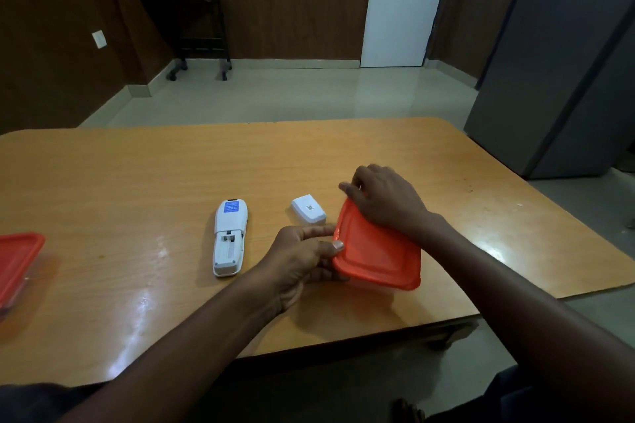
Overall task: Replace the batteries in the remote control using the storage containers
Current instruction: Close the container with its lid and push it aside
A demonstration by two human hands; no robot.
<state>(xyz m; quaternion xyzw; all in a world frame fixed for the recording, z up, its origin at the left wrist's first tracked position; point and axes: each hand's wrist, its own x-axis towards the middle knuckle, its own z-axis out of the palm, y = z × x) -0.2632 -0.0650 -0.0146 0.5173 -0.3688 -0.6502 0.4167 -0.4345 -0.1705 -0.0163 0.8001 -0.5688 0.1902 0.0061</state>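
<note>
A white remote control [229, 240] lies face down on the wooden table [137, 168], its battery bay uncovered and holding no batteries. Its white battery cover [308, 209] rests to the right of it. A clear storage container with an orange lid [376, 251] sits tilted near the table's front edge. My left hand [302, 257] grips its left side, thumb on the lid's rim. My right hand [381, 199] curls over the lid's far corner and grips it. The container's contents are hidden.
A second orange-lidded container [17, 261] stands at the table's left edge, partly out of view. Beyond the table are a tiled floor, a dark rolling stand [202, 31], a white door [402, 3] and a grey cabinet [563, 58] at the right.
</note>
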